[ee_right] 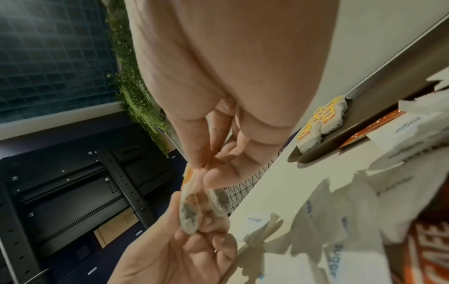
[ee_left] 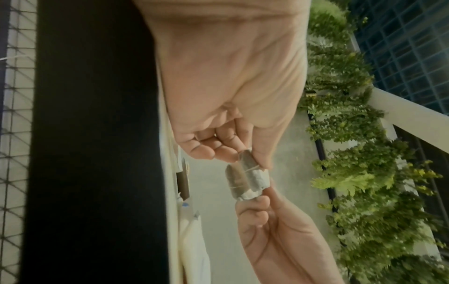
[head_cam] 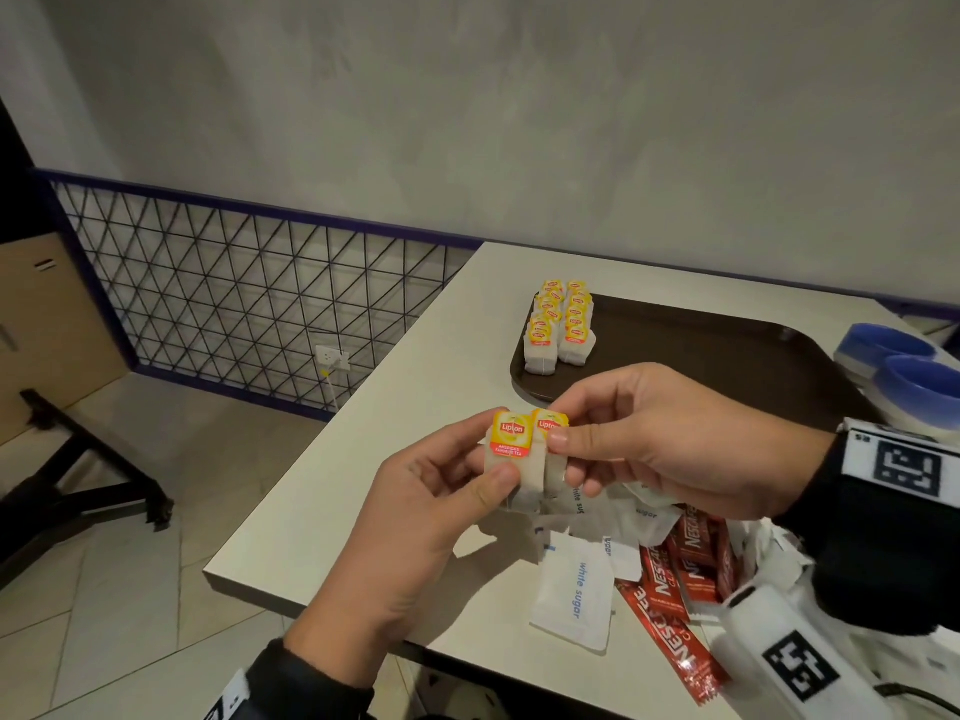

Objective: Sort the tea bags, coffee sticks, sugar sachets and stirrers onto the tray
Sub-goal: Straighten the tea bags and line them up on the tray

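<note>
- Cream-white table (head_cam: pixel 415 407): carries the tray at its far side and a loose heap of packets at its near right corner.
- Dark brown tray (head_cam: pixel 701 356): two rows of yellow-tagged tea bags (head_cam: pixel 558 327) stand in its far left corner.
- Heap: white sugar sachets (head_cam: pixel 576 589) lie beside and partly over red coffee sticks (head_cam: pixel 670 610).
- Left hand (head_cam: pixel 415 511): raised above the near table edge, thumb and curled fingers pinching the left tea bag (head_cam: pixel 511 459) low on its pouch.
- Right hand (head_cam: pixel 670 439): thumb and forefinger pinching the right tea bag (head_cam: pixel 551 449) near its tag; the two bags touch side by side.
</note>
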`<control>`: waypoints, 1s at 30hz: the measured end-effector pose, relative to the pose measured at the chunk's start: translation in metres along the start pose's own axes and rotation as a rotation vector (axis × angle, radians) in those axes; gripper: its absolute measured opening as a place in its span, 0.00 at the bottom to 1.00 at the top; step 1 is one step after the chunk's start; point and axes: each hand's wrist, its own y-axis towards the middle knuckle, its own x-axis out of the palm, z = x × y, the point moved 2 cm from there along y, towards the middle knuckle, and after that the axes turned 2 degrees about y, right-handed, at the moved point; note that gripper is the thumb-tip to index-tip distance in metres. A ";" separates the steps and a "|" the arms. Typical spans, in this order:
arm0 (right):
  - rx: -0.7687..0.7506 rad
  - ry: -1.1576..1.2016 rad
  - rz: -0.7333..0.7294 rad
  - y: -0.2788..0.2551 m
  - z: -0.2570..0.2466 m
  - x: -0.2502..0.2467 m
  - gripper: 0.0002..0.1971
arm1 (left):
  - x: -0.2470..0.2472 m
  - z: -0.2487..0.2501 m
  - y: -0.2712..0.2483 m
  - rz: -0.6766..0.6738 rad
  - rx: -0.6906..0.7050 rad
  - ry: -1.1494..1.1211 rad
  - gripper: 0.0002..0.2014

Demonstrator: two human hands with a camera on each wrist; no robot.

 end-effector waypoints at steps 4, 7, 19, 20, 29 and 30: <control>0.000 0.010 0.060 0.001 0.003 -0.004 0.13 | -0.002 0.001 0.001 0.012 0.032 0.028 0.27; -0.024 -0.091 0.061 0.000 0.005 0.000 0.10 | 0.000 -0.003 0.003 0.028 0.039 0.067 0.26; -0.140 -0.237 0.030 -0.003 0.003 0.014 0.08 | 0.012 0.002 0.000 0.013 0.083 0.281 0.10; -0.138 -0.236 0.022 -0.004 0.003 0.015 0.08 | 0.012 0.003 0.000 0.016 0.086 0.288 0.10; -0.237 -0.480 0.081 -0.004 0.003 0.020 0.11 | 0.009 0.002 0.001 0.053 0.120 0.308 0.12; -0.246 -0.516 0.097 -0.003 0.004 0.021 0.08 | 0.009 0.001 0.001 0.046 0.127 0.324 0.10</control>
